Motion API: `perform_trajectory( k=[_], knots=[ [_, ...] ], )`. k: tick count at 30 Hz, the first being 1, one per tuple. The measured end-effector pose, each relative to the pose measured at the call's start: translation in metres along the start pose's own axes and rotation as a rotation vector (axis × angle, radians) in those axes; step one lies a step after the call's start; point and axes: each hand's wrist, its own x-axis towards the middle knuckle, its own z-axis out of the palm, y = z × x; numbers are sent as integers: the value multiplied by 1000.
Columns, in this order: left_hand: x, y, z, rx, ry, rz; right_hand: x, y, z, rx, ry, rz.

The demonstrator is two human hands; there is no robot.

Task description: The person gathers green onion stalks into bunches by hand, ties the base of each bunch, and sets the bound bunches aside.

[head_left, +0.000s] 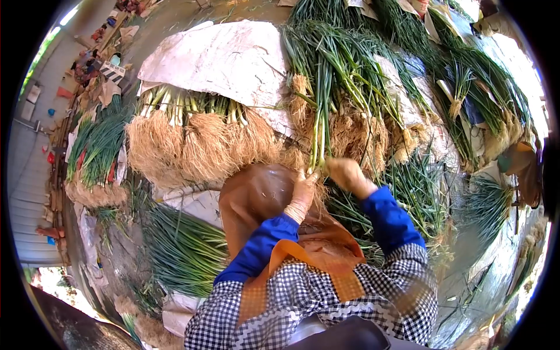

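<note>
A few green onion stalks [319, 131] stand out in front of me, roots toward my body and leaves pointing away. My left hand [303, 191] is closed round their lower ends, just above the brown apron on my lap. Beside it on the right, my right hand [345, 174] is at the base of the stalks, blurred by motion, so its fingers and what they may hold cannot be made out. Stringy roots hang below the left hand. Behind the stalks lies a pile of green onions [356, 64] with tan roots.
Rooted bundles [207, 140] lie at the left under a white sheet [221, 58]. Green onions [186, 248] lie left of my lap, and loose leaves [411, 192] lie at the right. More bundles [99, 149] are at the far left. People sit at the upper left.
</note>
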Motion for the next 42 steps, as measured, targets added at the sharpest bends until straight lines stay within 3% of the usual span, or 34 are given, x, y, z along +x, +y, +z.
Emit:
perform_trajectory(
  k=[2, 4, 5, 6, 7, 9, 12, 14, 16, 18, 19, 21, 22, 24, 25, 26, 28, 32, 34, 35, 36, 38, 39, 41, 42],
  knots=[
    [-13, 25, 11, -132, 2, -155, -48, -9, -37, 742, -192, 55],
    [-8, 19, 8, -101, 23, -143, -106, -19, -32, 698, -725, 21],
    [-9, 22, 7, -82, -5, -143, -157, -11, -14, 715, -693, -143],
    [-8, 8, 3, -86, -12, -145, -224, 3, 42, 782, -830, -110],
    [-9, 5, 2, 72, -148, 46, -199, 10, 11, 775, -832, -105],
    [-13, 17, 12, -159, -148, -142, -145, 31, -40, 434, -1157, 253],
    [-27, 32, 26, 89, -205, -84, -72, 26, 7, 996, -206, 688],
    [-20, 7, 21, 501, -188, 241, 1, 30, -50, 948, -102, 780],
    [-28, 25, 27, 574, -181, 317, 40, 34, -38, 912, -160, 794],
    [-31, 36, 30, 460, -258, 98, 57, 42, 2, 911, -240, 705],
    [-33, 35, 31, 266, -254, 80, 51, 33, 50, 1566, 153, 795],
    [-30, 27, 29, 137, -221, -18, 46, 25, 74, 1602, 362, 970],
    [-30, 20, 28, 5, -189, -123, 36, 25, 72, 1160, 410, 753],
    [-30, 12, 27, 38, -182, -159, 29, 24, 48, 651, -61, 876],
    [-30, 12, 28, 62, -173, -176, 27, 23, 40, 573, -66, 913],
    [-30, 13, 29, 87, -164, -193, 10, 22, 92, 417, 74, 772],
    [-31, 11, 29, 24, -159, -253, 3, 22, 34, 392, -15, 807],
    [-29, -1, 29, 16, -98, -301, -32, 22, 30, 172, -31, 767],
    [-31, 2, 32, -281, -166, -413, -48, 28, 44, 129, 53, 784],
    [-30, -3, 32, -285, -146, -394, -57, 31, 49, 104, 19, 750],
    [-29, -3, 33, -286, -146, -395, -63, 30, 60, 164, 166, 777],
    [-30, 3, 33, 395, -45, -99, -45, 29, 27, 336, 276, 804],
    [-33, 15, 38, 596, -3, -5, -31, 31, 3, 450, 156, 891],
    [-37, 22, 43, 648, 13, 62, -3, 38, -7, 596, -27, 954],
    [-40, 26, 45, 702, 33, 129, 6, 41, -4, 682, 54, 910]
  ],
)
